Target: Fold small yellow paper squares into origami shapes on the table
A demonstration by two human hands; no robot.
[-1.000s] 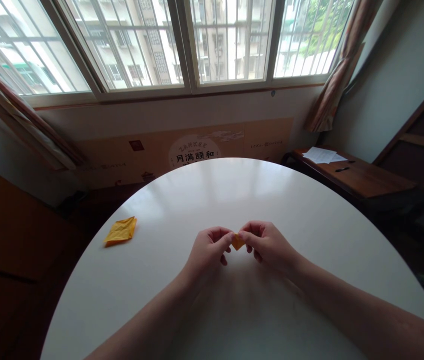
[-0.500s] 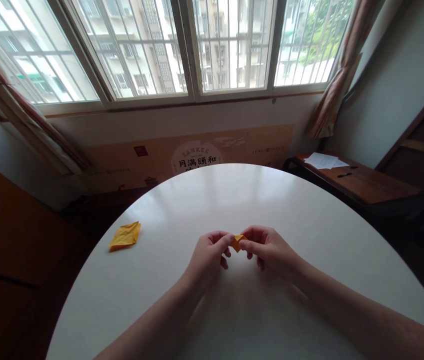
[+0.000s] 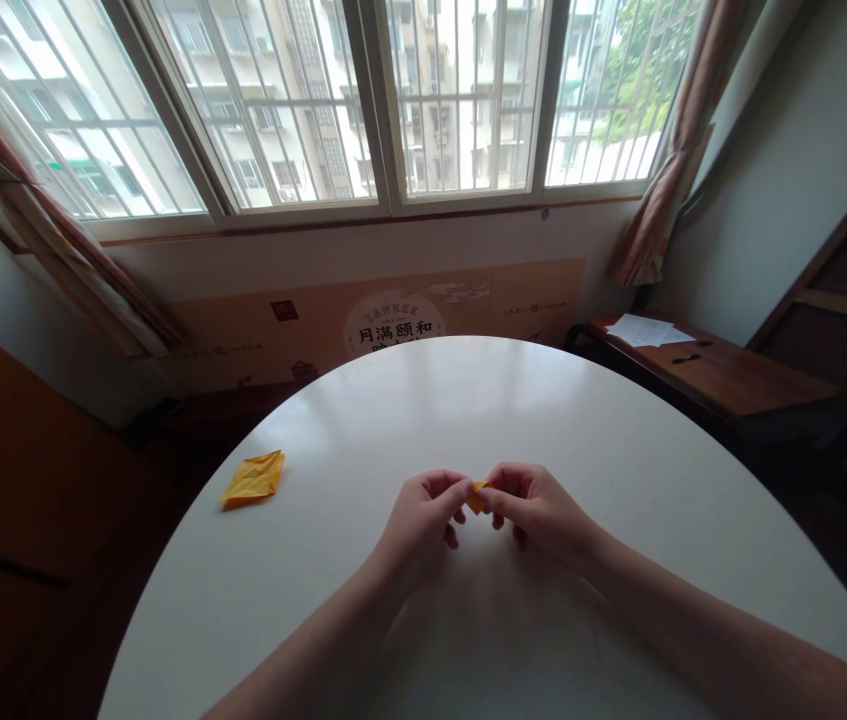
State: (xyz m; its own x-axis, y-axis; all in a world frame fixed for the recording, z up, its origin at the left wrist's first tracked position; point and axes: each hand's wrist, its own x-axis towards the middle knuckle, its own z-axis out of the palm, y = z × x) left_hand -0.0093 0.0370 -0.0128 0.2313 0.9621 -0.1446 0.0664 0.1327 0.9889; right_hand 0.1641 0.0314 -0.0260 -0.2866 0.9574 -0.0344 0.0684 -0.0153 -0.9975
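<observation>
Between my two hands, above the middle of the white table [image 3: 423,420], is a small piece of folded yellow paper [image 3: 477,498]. My left hand [image 3: 430,510] pinches its left side between thumb and fingers. On the other side, my right hand [image 3: 532,502] grips the right edge the same way. The fingertips of both hands nearly meet and cover most of the paper, so its full shape is hidden. Farther left, a larger folded yellow paper [image 3: 253,480], creased and roughly square, lies on the table near its left edge.
A wooden bench or chair seat [image 3: 753,375] with white papers [image 3: 640,330] on it stands beyond the table's right edge. Behind the table are a printed tan panel [image 3: 318,325], a barred window and tied curtains [image 3: 667,210]. A brown cabinet [image 3: 10,450] is at the left.
My hands have drawn slightly closer together, and less of the small yellow paper shows between the fingertips. The whole view has shifted a little, with the scene sitting lower.
</observation>
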